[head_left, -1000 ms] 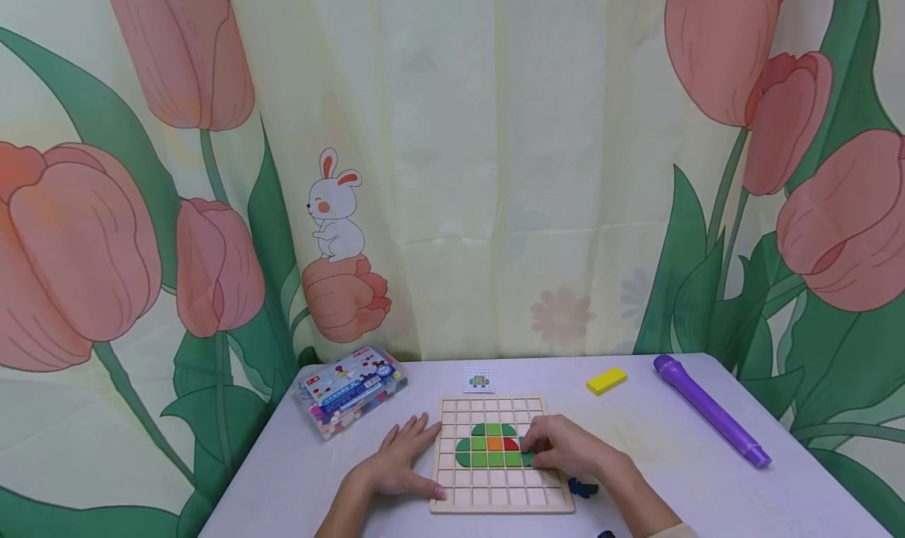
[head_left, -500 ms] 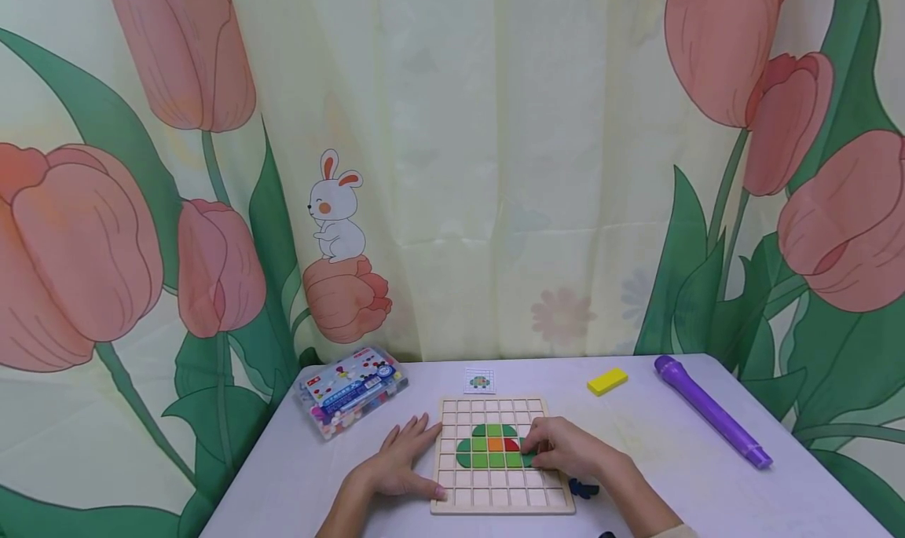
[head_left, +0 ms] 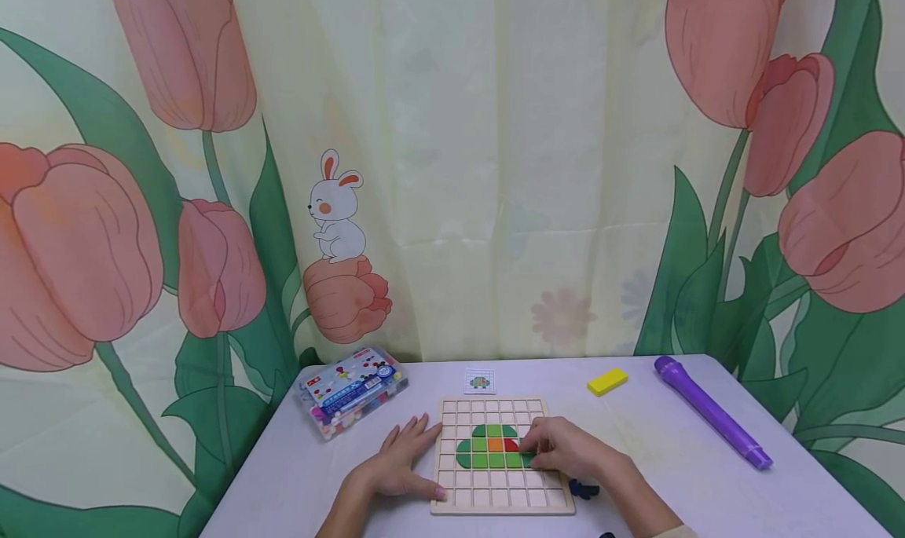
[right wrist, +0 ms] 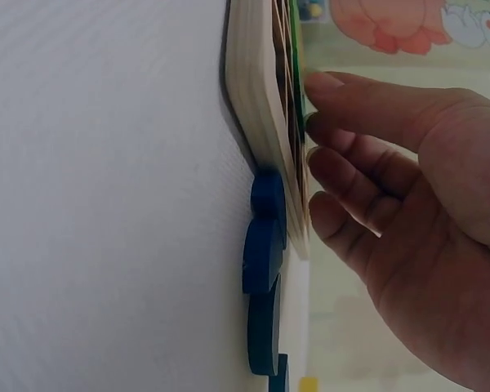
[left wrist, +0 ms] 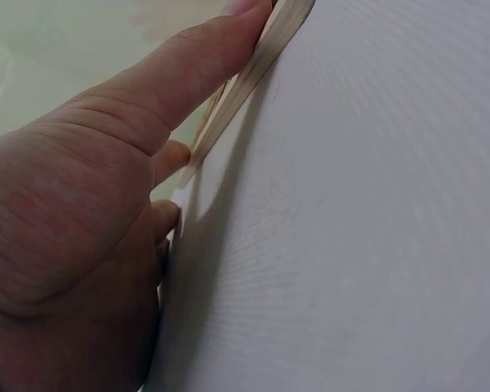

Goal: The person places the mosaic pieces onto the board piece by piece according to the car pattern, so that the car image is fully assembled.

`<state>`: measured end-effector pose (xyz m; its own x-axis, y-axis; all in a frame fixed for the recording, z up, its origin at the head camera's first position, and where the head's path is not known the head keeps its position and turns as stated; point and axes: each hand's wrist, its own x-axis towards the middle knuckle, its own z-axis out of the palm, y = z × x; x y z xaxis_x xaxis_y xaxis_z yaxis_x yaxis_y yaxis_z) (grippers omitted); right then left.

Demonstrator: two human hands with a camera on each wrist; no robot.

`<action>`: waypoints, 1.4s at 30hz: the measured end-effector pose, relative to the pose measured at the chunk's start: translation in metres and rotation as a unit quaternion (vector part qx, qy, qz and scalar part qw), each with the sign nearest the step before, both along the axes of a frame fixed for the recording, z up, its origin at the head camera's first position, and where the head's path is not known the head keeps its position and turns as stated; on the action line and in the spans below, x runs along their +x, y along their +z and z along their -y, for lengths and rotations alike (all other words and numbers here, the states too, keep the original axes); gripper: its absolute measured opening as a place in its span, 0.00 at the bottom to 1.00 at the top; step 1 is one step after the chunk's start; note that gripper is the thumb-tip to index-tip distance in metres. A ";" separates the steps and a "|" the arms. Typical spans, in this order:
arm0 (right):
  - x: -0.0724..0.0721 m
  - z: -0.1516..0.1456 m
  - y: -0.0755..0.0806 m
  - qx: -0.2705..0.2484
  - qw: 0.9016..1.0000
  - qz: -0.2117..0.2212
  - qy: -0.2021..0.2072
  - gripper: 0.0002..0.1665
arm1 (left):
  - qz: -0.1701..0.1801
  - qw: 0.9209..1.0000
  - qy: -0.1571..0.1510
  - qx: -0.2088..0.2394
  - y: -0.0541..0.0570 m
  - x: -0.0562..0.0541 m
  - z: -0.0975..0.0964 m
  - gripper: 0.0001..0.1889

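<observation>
A wooden grid board (head_left: 472, 497) lies on the table with green, orange and red tiles (head_left: 496, 444) set in its middle cells. At its left edge my left hand (head_left: 401, 467) is spread, the thumb on the lower left corner and a fingertip touching the side. My right hand (head_left: 566, 446) is over the right side of the pattern, its thumb and index finger pinching a dark green tile (head_left: 526, 460) that they partly cover. Several dark blue pieces (right wrist: 264, 253) sit beside the board's right edge, under the right hand in the right wrist view.
Behind the board lies a small pattern card (head_left: 480, 381). A clear plastic case (head_left: 353, 391) of colourful pieces stands at the back left. To the right are a yellow block (head_left: 607, 382) and a long purple microphone-shaped tube (head_left: 710, 411). A patterned curtain (head_left: 452, 169) hangs behind the table.
The right fingertips shift very slightly at the dark green tile. The left hand and the board stay where they were.
</observation>
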<state>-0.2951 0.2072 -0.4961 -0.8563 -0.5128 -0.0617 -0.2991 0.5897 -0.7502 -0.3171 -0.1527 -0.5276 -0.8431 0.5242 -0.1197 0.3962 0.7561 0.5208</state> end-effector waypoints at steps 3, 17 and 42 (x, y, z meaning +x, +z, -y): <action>0.002 -0.003 0.003 -0.005 1.000 0.005 -0.011 0.14 | 0.000 1.000 -0.001 0.000 0.000 0.000 0.000 0.59; 0.003 -0.040 0.015 0.019 0.998 -0.062 -0.025 0.15 | 0.002 1.000 -0.001 0.000 0.002 0.000 0.001 0.59; 0.008 -0.082 0.013 0.022 0.999 0.026 -0.028 0.13 | 0.000 1.000 -0.006 0.002 0.001 0.000 0.001 0.59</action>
<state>-0.2870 0.2897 -0.4834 -0.8790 -0.4595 -0.1272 -0.2262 0.6368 -0.7371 -0.3175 -0.1541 -0.5268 -0.8363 0.5353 -0.1184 0.4055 0.7494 0.5234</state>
